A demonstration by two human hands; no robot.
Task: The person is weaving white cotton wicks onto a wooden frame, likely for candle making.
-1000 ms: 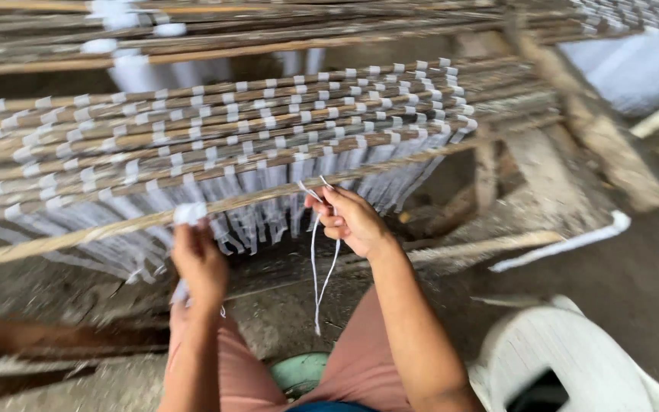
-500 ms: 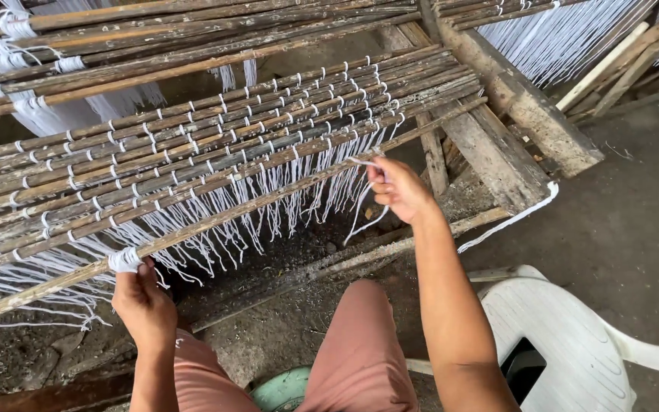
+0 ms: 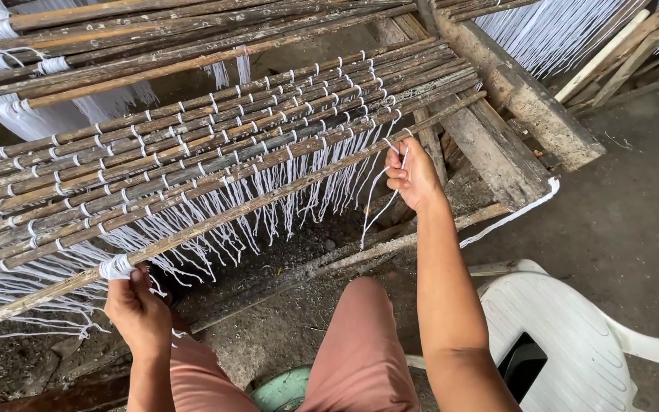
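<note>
Pinching a loop of white string (image 3: pixel 381 200) between thumb and fingers, the right hand (image 3: pixel 413 174) is held up against the near end of a long bamboo stick (image 3: pixel 268 200), close to where that stick reaches the right edge of the rack. The string's loose ends are seen hanging down below the hand, clear of the ground. The left hand (image 3: pixel 139 311) is closed around a small bundle of white string (image 3: pixel 117 267), which is pressed against the same stick farther to the left, well apart from the right hand. The stick is laid slantwise as the nearest of many on a rack of bamboo sticks (image 3: pixel 192 145), each of which is ringed with short white ties at regular spacing. From the nearer sticks a fringe of white strands (image 3: pixel 268 214) is hung, reaching down toward the dirt floor (image 3: pixel 291 336). A heavy wooden beam (image 3: pixel 520 99) is set along the right side of the rack, and a white strip (image 3: pixel 509 217) is draped from its near corner. A white plastic chair (image 3: pixel 566 336) is placed at the lower right, just beside the right forearm, and knees in pink shorts (image 3: pixel 360 343) are seen between the two arms, with a green rim (image 3: pixel 284 387) showing beneath them.
</note>
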